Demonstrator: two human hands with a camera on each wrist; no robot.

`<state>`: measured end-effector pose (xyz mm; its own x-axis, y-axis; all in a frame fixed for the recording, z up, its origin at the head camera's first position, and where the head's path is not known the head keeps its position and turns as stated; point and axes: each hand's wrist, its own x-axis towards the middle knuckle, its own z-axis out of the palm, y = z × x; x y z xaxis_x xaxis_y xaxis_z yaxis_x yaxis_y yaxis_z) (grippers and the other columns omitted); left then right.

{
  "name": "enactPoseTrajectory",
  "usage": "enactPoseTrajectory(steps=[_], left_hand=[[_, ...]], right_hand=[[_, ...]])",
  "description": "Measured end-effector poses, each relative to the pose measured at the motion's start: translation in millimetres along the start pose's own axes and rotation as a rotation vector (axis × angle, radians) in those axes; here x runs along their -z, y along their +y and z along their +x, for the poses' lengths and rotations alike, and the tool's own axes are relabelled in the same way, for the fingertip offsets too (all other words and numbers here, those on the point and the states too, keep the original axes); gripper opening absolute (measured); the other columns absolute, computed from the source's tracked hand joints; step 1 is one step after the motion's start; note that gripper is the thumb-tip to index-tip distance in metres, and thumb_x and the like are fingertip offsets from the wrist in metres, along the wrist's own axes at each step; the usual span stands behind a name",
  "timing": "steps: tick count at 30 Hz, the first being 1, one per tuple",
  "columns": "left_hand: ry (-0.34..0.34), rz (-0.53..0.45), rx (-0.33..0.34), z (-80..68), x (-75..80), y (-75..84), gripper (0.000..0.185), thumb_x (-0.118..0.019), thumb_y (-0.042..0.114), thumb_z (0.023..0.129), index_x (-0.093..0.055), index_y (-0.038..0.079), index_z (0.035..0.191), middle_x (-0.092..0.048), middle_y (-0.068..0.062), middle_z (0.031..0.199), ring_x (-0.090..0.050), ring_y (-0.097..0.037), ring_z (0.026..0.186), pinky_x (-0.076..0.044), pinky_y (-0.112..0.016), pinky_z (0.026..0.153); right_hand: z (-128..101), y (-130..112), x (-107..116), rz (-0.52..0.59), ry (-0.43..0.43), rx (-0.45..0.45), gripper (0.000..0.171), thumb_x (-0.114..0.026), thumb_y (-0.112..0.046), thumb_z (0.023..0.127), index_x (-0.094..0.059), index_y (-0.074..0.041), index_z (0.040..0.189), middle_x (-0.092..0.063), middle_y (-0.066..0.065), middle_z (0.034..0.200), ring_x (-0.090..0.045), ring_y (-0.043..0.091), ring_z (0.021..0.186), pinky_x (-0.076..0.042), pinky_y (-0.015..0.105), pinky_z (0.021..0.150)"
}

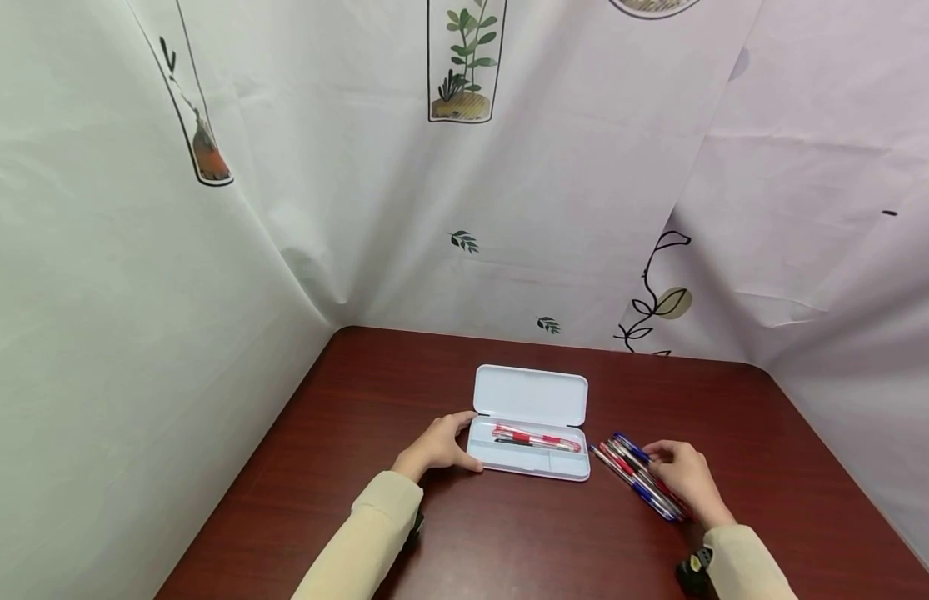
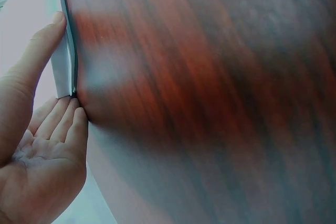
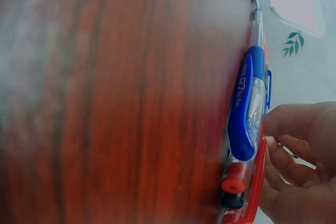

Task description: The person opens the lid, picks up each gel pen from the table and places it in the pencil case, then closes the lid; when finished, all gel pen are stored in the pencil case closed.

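We are bracing the white pencil case [image 1: 529, 433] with our left hand [image 1: 437, 447], thumb along its far left corner and fingers curled against the near edge, gripping the end wall as the left wrist view shows. The case is lying open on the counter [image 1: 374, 400], lid back, with a couple of red pens [image 1: 536, 438] in the tray. It is looking light and stiff, thin-walled plastic likely to skate on the smooth wood, so holding it by the short end seems right. Further right, our right hand [image 1: 685, 477] is resting on the loose bundle of pens [image 1: 638, 477], fingers curled about their barrels. These are looking slick, round and prone to rolling; we judge pinching one mid-barrel, near the blue clip [image 3: 242, 109], the surest hold.
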<state>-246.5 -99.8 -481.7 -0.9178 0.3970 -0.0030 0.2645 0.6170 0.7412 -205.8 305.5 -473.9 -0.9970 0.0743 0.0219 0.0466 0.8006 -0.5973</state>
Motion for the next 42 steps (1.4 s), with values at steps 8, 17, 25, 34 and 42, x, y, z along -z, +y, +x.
enactPoseTrajectory(steps=[8, 17, 25, 34, 42], left_hand=[[-0.006, -0.009, 0.008, -0.2, -1.5, -0.7, 0.091, -0.093, 0.019, 0.064, -0.048, -0.001, 0.140, -0.055, -0.019, 0.139, -0.054, -0.029, 0.129, -0.044, -0.043, 0.107], [-0.003, 0.009, 0.004, -0.5, 0.5, -0.1, 0.091, -0.093, 0.019, 0.063, -0.049, 0.000, 0.140, -0.056, -0.018, 0.138, -0.054, -0.028, 0.128, -0.044, -0.043, 0.106], [-0.006, 0.002, -0.002, 0.0, 0.4, 0.1, 0.090, -0.093, 0.019, 0.063, -0.049, -0.001, 0.139, -0.056, -0.018, 0.138, -0.055, -0.027, 0.128, -0.044, -0.042, 0.107], [-0.002, 0.009, 0.002, -0.4, 0.3, 0.4, 0.091, -0.093, 0.018, 0.063, -0.048, -0.001, 0.140, -0.057, -0.018, 0.138, -0.055, -0.028, 0.128, -0.044, -0.043, 0.106], [-0.005, -0.006, -0.003, -1.7, 0.1, 1.8, 0.092, -0.093, 0.018, 0.063, -0.047, -0.003, 0.140, -0.055, -0.019, 0.139, -0.053, -0.030, 0.129, -0.043, -0.044, 0.107]], right_hand=[[-1.2, 2.1, 2.8, 0.040, -0.007, 0.004, 0.023, -0.063, -0.003, 0.086, -0.069, 0.004, 0.107, -0.070, 0.013, 0.092, -0.060, 0.017, 0.075, -0.048, 0.032, 0.063], [-1.3, -3.5, 1.8, 0.095, -0.003, 0.044, 0.025, -0.068, -0.008, 0.087, -0.069, 0.003, 0.110, -0.071, 0.012, 0.095, -0.065, 0.017, 0.082, -0.051, 0.028, 0.066], [0.3, -16.0, 0.5, 0.158, -0.034, 0.047, 0.027, -0.068, -0.008, 0.086, -0.069, 0.002, 0.111, -0.071, 0.011, 0.097, -0.064, 0.013, 0.080, -0.052, 0.024, 0.063], [0.8, -30.6, -3.7, 0.173, -0.051, 0.075, 0.023, -0.070, -0.005, 0.085, -0.070, 0.002, 0.107, -0.071, 0.010, 0.092, -0.064, 0.013, 0.077, -0.053, 0.023, 0.063], [5.1, -41.1, -8.1, 0.157, -0.041, 0.112, 0.020, -0.070, -0.004, 0.084, -0.071, 0.000, 0.104, -0.070, 0.008, 0.089, -0.062, 0.014, 0.076, -0.052, 0.021, 0.064]])
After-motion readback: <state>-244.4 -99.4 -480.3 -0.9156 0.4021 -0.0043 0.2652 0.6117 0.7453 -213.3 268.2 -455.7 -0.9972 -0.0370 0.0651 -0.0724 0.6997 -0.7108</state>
